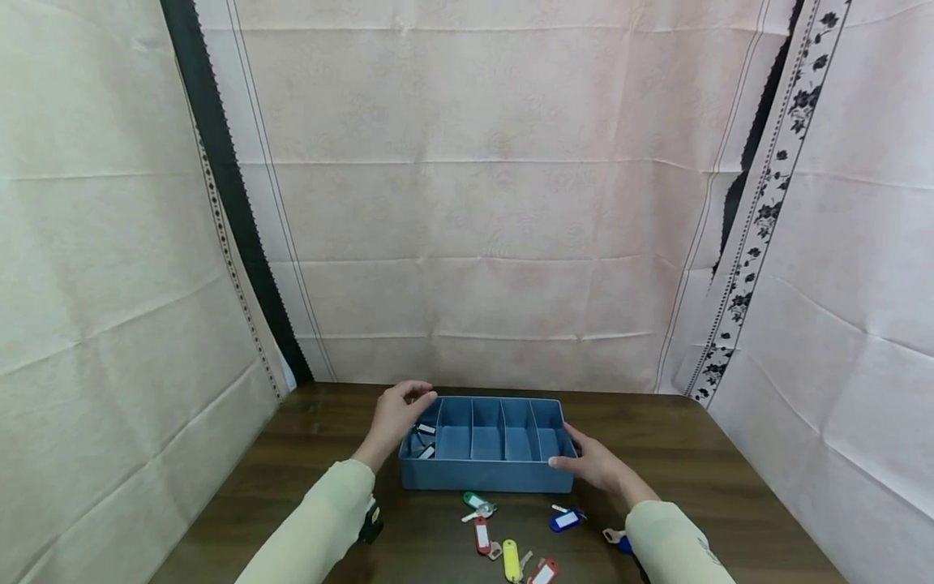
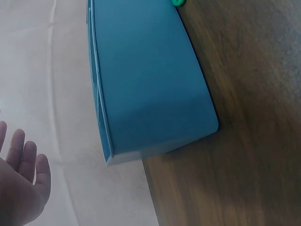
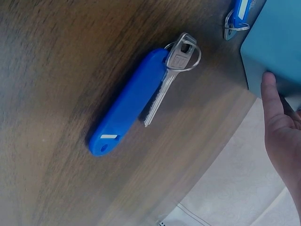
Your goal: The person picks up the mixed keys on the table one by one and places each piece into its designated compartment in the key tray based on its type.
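A blue divided box [image 1: 485, 477] stands on the table, with black-and-white tagged items [image 1: 426, 452] in its leftmost compartment; the other compartments show bare floors. Beside and above its left back corner, my left hand [image 1: 394, 422] is raised with nothing visible in it. Its fingers are relaxed and clear of the box wall [image 2: 150, 80] in the left wrist view. My right hand [image 1: 598, 466] grips the right end, thumb on the front corner and fingers along the side. In the right wrist view the thumb of that hand [image 3: 282, 136] presses the box [image 3: 273, 52].
In front of the box lie tagged keys: green [image 1: 474, 500], red [image 1: 481, 537], yellow [image 1: 511, 560], another red [image 1: 544, 572] and blue [image 1: 566, 520]. Another blue-tagged key [image 3: 129, 101] lies near my right wrist. Pale cloth [image 1: 474, 203] hangs behind the table and at both sides.
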